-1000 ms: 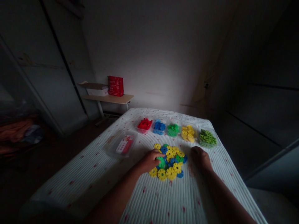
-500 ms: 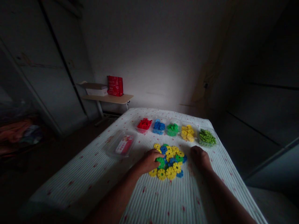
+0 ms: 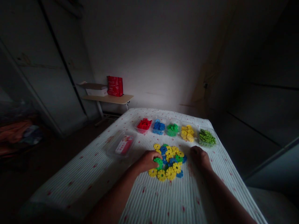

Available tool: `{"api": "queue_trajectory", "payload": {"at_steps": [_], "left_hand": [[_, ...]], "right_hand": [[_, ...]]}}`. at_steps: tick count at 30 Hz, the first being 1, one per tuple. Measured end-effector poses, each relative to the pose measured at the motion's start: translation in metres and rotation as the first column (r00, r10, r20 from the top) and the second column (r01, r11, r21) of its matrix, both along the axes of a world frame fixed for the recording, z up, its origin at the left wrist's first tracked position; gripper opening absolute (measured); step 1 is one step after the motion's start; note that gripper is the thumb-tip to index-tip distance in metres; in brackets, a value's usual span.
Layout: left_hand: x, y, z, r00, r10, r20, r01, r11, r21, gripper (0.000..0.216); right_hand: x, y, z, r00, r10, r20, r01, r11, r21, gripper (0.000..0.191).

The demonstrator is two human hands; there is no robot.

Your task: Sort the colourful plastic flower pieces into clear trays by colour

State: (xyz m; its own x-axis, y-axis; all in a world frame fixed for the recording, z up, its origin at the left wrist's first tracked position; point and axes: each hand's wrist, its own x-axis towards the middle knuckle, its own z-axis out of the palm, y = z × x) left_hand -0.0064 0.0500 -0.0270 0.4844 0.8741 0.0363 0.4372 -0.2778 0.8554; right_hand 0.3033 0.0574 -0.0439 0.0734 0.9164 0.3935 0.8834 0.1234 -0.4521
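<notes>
A loose pile of yellow, blue and green flower-shaped plastic discs (image 3: pixel 170 160) lies on a white ribbed cloth (image 3: pixel 149 199) in front of me. My left hand (image 3: pixel 147 161) rests at the pile's left edge with its fingers curled round a green disc (image 3: pixel 159 161). At the pile's right edge my right hand (image 3: pixel 200 158) lies on the cloth with its fingers curled under; nothing shows in it. Behind the pile stands a row of clear tubs: red pieces (image 3: pixel 144 124), blue (image 3: pixel 159 126), green (image 3: pixel 173 129), yellow (image 3: pixel 188 133) and light green (image 3: pixel 206 137).
A clear flat box with a red label (image 3: pixel 122 145) lies left of the pile. Beyond the surface's far left corner a small wooden table (image 3: pixel 107 98) carries a red bag (image 3: pixel 115 86) and a white box. The room is dim, with dark doors on both sides.
My left hand has drawn back slightly toward me and closed tighter on the green disc. The right hand has stayed put.
</notes>
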Motion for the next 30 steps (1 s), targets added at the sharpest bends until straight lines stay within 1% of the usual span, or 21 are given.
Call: {"api": "queue_trajectory", "payload": {"at_steps": [2, 4, 6, 8, 9, 11, 12, 15, 16, 18, 20, 23, 26, 30], "left_hand": [[-0.003, 0.002, 0.002, 1.0, 0.007, 0.022, -0.006, 0.998, -0.069, 0.03], [-0.005, 0.004, 0.007, 0.996, 0.028, 0.084, -0.014, 0.987, -0.163, 0.026], [-0.005, 0.008, 0.015, 0.987, 0.053, 0.151, -0.009, 0.962, -0.273, 0.026], [-0.001, 0.015, 0.026, 0.976, 0.092, 0.198, -0.018, 0.938, -0.347, 0.024], [0.004, 0.021, 0.032, 0.967, 0.121, 0.224, -0.033, 0.932, -0.36, 0.023], [0.017, 0.038, 0.047, 0.935, 0.183, 0.305, -0.071, 0.936, -0.346, 0.02], [0.026, 0.048, 0.055, 0.904, 0.229, 0.362, -0.105, 0.938, -0.33, 0.019], [0.057, 0.081, 0.074, 0.846, 0.303, 0.439, -0.189, 0.94, -0.285, 0.017], [0.067, 0.092, 0.079, 0.826, 0.327, 0.459, -0.22, 0.937, -0.272, 0.017], [0.085, 0.108, 0.082, 0.798, 0.37, 0.475, -0.278, 0.926, -0.255, 0.025], [0.096, 0.116, 0.077, 0.785, 0.423, 0.452, -0.346, 0.905, -0.246, 0.032], [0.094, 0.11, 0.058, 0.79, 0.484, 0.376, -0.437, 0.875, -0.208, 0.031], [0.076, 0.085, 0.034, 0.831, 0.477, 0.286, -0.459, 0.879, -0.133, 0.021], [0.037, 0.044, 0.008, 0.885, 0.43, 0.18, -0.428, 0.902, -0.049, 0.013]], "right_hand": [[0.0, 0.0, 0.0, 1.0, -0.005, 0.006, 0.005, 1.0, -0.002, 0.025], [0.0, 0.0, 0.0, 1.0, -0.013, 0.019, 0.013, 1.0, -0.007, 0.025], [-0.001, 0.0, -0.001, 0.999, -0.021, 0.031, 0.021, 1.0, -0.01, 0.026], [-0.001, 0.0, -0.002, 0.999, -0.022, 0.03, 0.022, 1.0, 0.0, 0.026], [-0.001, 0.0, -0.002, 1.0, -0.02, 0.024, 0.02, 1.0, 0.007, 0.025], [-0.001, 0.0, -0.004, 1.0, -0.015, 0.009, 0.015, 1.0, 0.018, 0.025], [0.0, 0.0, -0.004, 1.0, -0.013, 0.004, 0.013, 1.0, 0.021, 0.024], [0.0, 0.001, -0.005, 1.0, -0.01, -0.005, 0.011, 1.0, 0.023, 0.023], [0.0, 0.002, -0.005, 1.0, -0.011, -0.008, 0.011, 1.0, 0.026, 0.022], [0.0, 0.002, -0.004, 1.0, -0.012, -0.009, 0.012, 0.999, 0.03, 0.022], [0.001, 0.002, -0.004, 1.0, -0.011, -0.011, 0.012, 0.999, 0.032, 0.022], [0.001, 0.001, -0.003, 1.0, 0.005, -0.025, -0.005, 1.0, 0.02, 0.022], [0.001, 0.0, -0.003, 0.999, 0.011, -0.039, -0.01, 1.0, 0.016, 0.023], [0.0, 0.0, -0.001, 0.999, 0.003, -0.034, -0.003, 1.0, -0.002, 0.022]]}}
